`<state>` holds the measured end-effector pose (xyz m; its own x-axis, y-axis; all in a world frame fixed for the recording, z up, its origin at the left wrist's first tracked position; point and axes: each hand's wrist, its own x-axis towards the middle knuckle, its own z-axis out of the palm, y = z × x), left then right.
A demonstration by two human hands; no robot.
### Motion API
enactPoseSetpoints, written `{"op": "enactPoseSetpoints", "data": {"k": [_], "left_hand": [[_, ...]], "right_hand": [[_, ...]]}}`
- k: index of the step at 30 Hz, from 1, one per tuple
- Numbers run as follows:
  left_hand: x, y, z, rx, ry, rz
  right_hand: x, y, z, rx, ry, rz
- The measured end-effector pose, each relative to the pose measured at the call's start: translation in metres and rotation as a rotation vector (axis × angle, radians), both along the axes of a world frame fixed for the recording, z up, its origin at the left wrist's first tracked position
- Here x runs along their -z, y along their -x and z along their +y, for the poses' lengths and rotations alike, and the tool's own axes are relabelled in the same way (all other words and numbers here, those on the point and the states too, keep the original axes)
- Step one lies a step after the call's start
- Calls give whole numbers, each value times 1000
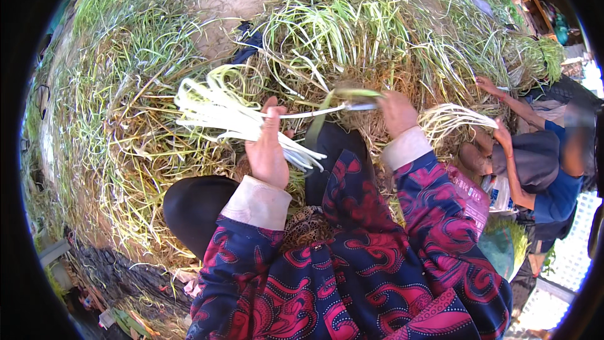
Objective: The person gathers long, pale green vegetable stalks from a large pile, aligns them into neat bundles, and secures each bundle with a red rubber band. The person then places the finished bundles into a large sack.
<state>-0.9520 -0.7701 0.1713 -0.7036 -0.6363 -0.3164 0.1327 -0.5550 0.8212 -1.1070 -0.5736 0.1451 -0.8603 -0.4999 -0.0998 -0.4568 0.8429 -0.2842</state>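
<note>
A bunch of long pale stalks (214, 108) is gripped in my left hand (267, 156). The looped ends fan out to the left, and the white cut-looking ends point down to the right. My right hand (398, 112), slightly blurred, pinches the end of a stalk with a green leaf (361, 93). A single thin white stalk (314, 114) stretches between my two hands. Below the right hand's leaf, a broad green strip (315, 127) hangs over my dark-clad knee (336, 156). The fingertips of my right hand are hard to make out.
Before me lies a heap of green-topped stalks (339, 23), with yellowed trimmings (151, 184) to the left. At the right sits another person (524, 151) holding pale stalks (455, 120). A printed pink bag (467, 193) lies between us. Dark cloth (247, 46) rests by the heap.
</note>
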Motion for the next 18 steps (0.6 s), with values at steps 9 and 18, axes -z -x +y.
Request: {"op": "enactPoseSetpoints", "data": {"k": [9,18], "left_hand": [[-12,-17,-15,138,-231,130],[-14,-24,-36,29,-372,311]], "right_hand": [[61,35,177,226,-26,-97],[-34,-51,-34,-659,292,-308]]}}
